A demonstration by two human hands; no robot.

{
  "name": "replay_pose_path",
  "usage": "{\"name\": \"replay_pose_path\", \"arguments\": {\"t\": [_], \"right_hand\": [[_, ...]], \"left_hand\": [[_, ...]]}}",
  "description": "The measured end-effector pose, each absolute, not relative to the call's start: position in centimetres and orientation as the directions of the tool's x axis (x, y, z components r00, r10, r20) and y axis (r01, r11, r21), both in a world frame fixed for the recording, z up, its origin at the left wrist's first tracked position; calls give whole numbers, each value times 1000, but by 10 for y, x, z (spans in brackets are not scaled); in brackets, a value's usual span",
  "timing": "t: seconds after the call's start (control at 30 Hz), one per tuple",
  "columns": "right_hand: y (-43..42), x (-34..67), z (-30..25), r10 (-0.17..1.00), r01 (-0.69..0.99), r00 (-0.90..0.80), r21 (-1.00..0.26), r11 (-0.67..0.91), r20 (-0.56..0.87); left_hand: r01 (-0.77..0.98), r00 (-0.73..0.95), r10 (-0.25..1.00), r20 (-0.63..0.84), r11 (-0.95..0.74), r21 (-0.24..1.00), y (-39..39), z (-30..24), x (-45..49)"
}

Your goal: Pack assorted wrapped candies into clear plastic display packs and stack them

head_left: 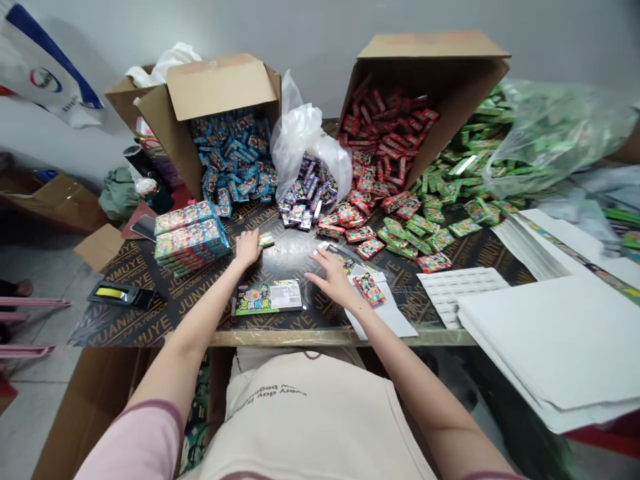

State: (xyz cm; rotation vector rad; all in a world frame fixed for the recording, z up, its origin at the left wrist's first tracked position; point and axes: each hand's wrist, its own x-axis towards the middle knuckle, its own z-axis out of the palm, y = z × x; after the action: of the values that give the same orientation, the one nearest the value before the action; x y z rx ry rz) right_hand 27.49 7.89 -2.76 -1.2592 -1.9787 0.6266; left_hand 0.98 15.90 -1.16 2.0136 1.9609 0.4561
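My left hand [248,248] is at the middle of the table, its fingers closed on the left end of a small green box [267,239]. To the right, my right hand [333,275] has its fingers apart and holds nothing; it hovers over or rests by a clear-wrapped printed sleeve [345,260]. Between my forearms lies a flat printed candy package [270,296] with a white label, near the table's front edge. A red small box [370,289] sits on white paper [390,317] beside my right wrist.
Cartons of blue boxes [235,153] and red boxes [390,140] stand at the back, with a bag of purple boxes [310,190] between. Green boxes [450,180] spill at right. Stacked boxes [190,237], a tape dispenser [121,293] and white sheets [560,333] flank me.
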Motion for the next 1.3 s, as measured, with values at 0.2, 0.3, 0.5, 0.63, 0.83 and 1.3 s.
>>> {"name": "replay_pose_path", "arguments": {"t": [0.2,0.3,0.5,0.63,0.83,1.3], "right_hand": [[73,269,-3,898,378,-360,-840,388,253],[69,273,12,811,192,-553,-917,348,192],[48,265,25,676,231,-710,-840,491,200],[43,261,27,621,218,-758,-820,528,198],[41,259,25,612,216,-754,-790,574,239],[42,288,-44,819,444,-502,-731,518,276]], "left_hand": [[484,361,932,42,-225,846,104,2,49],[168,476,880,7,-98,981,83,12,52],[-363,372,920,-122,265,893,70,20,46],[-353,436,867,-242,411,840,66,21,45],[-146,591,748,-302,467,872,65,15,46],[703,505,863,-24,-396,591,34,-33,17]]}}
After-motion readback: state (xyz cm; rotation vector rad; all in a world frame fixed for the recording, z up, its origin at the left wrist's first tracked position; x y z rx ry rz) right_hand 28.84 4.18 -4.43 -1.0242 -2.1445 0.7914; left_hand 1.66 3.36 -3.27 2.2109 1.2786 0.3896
